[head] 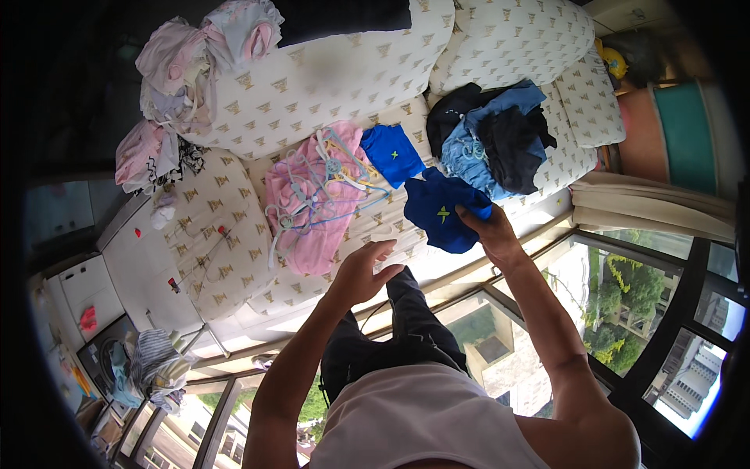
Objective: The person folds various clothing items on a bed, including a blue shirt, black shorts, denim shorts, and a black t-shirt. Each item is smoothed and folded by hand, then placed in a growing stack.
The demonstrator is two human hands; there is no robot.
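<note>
A dark blue garment [436, 202] with a yellow-green mark hangs bunched from my right hand [492, 231], which grips its right edge above the sofa's front. My left hand [366, 269] holds nothing; its fingers and thumb are apart, just below a pink cloth [304, 252]. On that cloth lies a tangle of plastic clothes hangers [334, 167] in blue, yellow, grey and white. A folded bright blue garment [394, 153] with a similar mark rests on the seat between the pink cloth and a heap of clothes. In that heap are a denim-blue garment [460, 146] and a black garment [510, 149].
The patterned sofa [351, 64] spans the view before me. Pale pink clothes [173, 55] pile over its left side, and a black cloth [345, 20] lies on the backrest. At lower left, more clothes [152, 363] hang by a washing machine [99, 352]. A beige curtain [644, 202] and windows flank the right.
</note>
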